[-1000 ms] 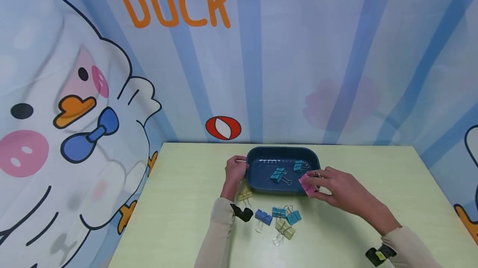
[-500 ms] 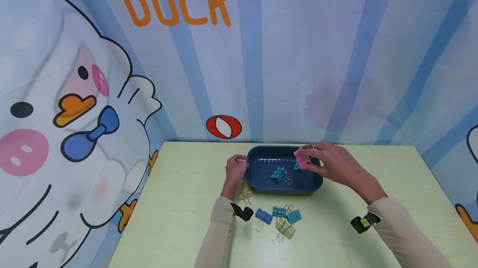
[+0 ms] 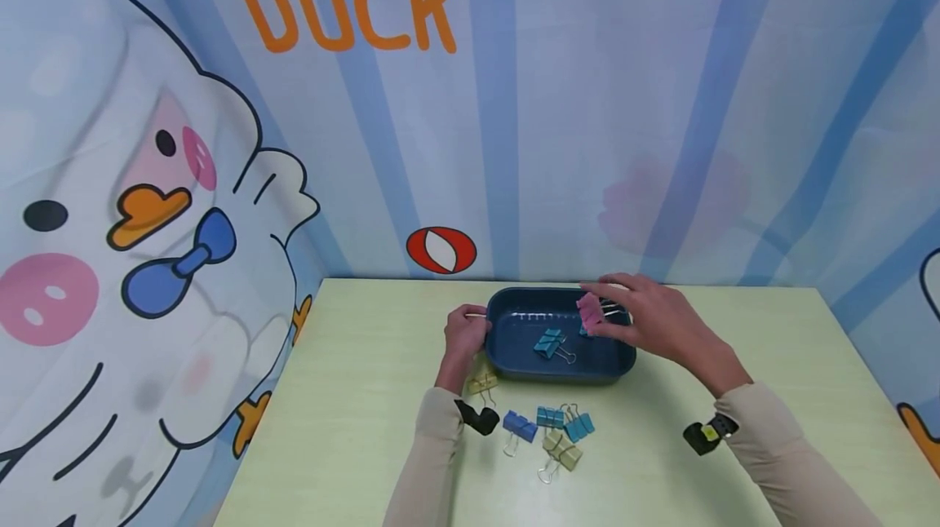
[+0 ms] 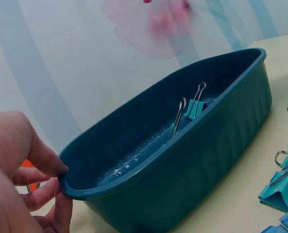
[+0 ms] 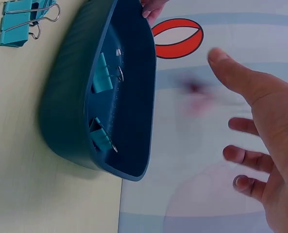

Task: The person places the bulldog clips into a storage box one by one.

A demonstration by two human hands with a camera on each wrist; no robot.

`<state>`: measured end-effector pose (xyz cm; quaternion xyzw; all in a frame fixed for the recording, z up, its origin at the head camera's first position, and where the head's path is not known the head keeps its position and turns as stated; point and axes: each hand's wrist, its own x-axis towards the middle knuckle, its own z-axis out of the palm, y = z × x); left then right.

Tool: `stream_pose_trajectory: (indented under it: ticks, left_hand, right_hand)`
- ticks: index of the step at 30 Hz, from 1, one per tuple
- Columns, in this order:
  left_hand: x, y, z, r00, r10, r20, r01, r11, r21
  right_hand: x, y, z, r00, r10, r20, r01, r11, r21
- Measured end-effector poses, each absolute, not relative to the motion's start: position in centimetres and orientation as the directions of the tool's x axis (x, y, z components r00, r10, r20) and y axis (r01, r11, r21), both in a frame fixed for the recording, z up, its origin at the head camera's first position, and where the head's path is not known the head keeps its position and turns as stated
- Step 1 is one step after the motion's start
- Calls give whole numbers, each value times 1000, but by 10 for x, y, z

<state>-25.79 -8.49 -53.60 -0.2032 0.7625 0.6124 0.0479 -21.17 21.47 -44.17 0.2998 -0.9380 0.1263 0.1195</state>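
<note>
At the left end of a dark blue plastic tray (image 4: 197, 179), my left hand (image 3: 464, 337) pinches the rim between thumb and fingers. Over the tray's right end is my right hand (image 3: 661, 327), its thumb and fingers spread apart in the right wrist view. A pink binder clip (image 3: 590, 313) hangs in the air by the right fingertips, blurred in both wrist views and apart from the fingers (image 5: 248, 158). Inside the tray lie two teal binder clips, one near the middle (image 3: 549, 343) and one to the right (image 5: 101, 138), partly hidden in the head view.
In front of the tray lie a blue binder clip (image 3: 520, 426), two teal clips (image 3: 578, 427) and a yellow clip (image 3: 562, 450) close together. Another yellow clip (image 3: 482, 383) sits by the left wrist. A printed curtain (image 3: 558, 103) stands behind the table (image 3: 330, 429).
The right hand has carried the pink binder clip from the tray's front right edge up and over its inside, then spread its fingers from it. The left hand stays at the rim.
</note>
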Motion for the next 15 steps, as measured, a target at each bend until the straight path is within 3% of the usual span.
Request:
stream_pose_trajectory:
  ticks: [5,15]
  left_hand:
    - [-258,-84,-534,-910,-255,-326,-373,165,913]
    - [-258,-85,-536,-914,-255,-315,-362,163,918]
  right_hand:
    - [-204,216,-445,-830,-501,246,-545,822,-165]
    - [-175,214,-473,-787,-565,248,-612,766,-197]
